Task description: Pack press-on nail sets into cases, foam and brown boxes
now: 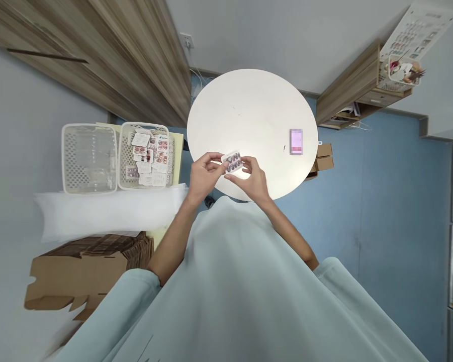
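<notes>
My left hand (205, 177) grips a small pack of press-on nails (233, 162) by its left side, the thumb lying over its front. Rows of dark purple nails show on the white-edged pack, which is slightly tilted. At the right side, my right hand (255, 182) holds the same pack between thumb and fingers, with the thumb near the lower edge. Both hands are above the near edge of a round white table (249, 105). To the left, a white basket (125, 186) contains several similar packs, some with reddish nails.
Beside that basket stands a second white basket (65, 161) with clear plastic inside. White sheets (109, 213) and stacked flat cardboard (79, 279) lie nearer me. A phone-like device (296, 142) rests on the table's right. Brown boxes (324, 157) are beyond its right edge.
</notes>
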